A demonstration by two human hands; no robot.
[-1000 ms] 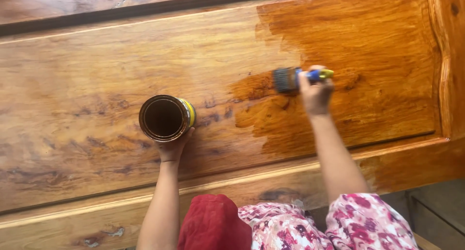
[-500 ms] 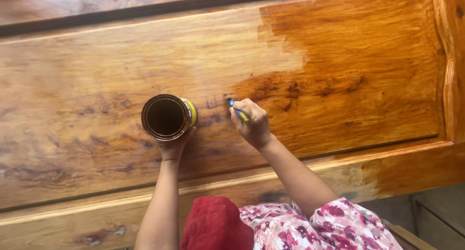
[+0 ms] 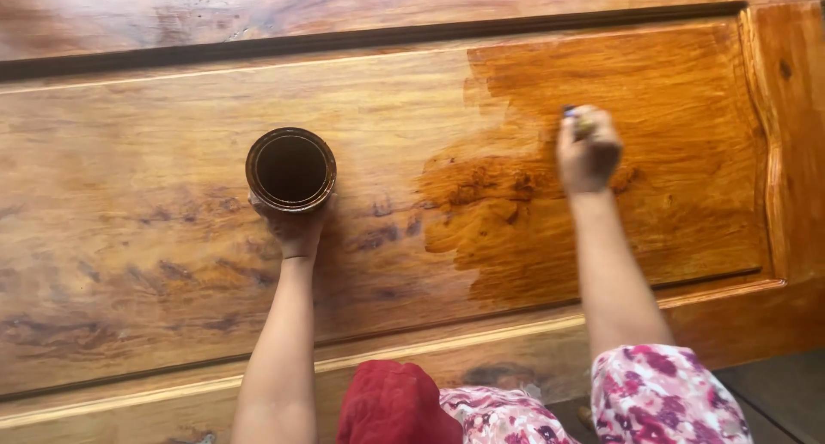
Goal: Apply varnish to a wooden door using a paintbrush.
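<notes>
While left hand [image 3: 295, 227] cups the varnish can [image 3: 290, 169], right hand [image 3: 588, 152] grips a paintbrush [image 3: 577, 120] on the wet zone.

Left to right: bare, dull wood panel [image 3: 129, 238]; open round can, dark inside, held from below by left fingers; then the glossy amber coated patch [image 3: 601, 91], its ragged edge between the hands. Right fist is closed around the brush handle, bristles hidden behind the hand, so brush axis unclear. Can sits well left of the brush; uncoated wood lies left of the right hand, toward the can.
</notes>
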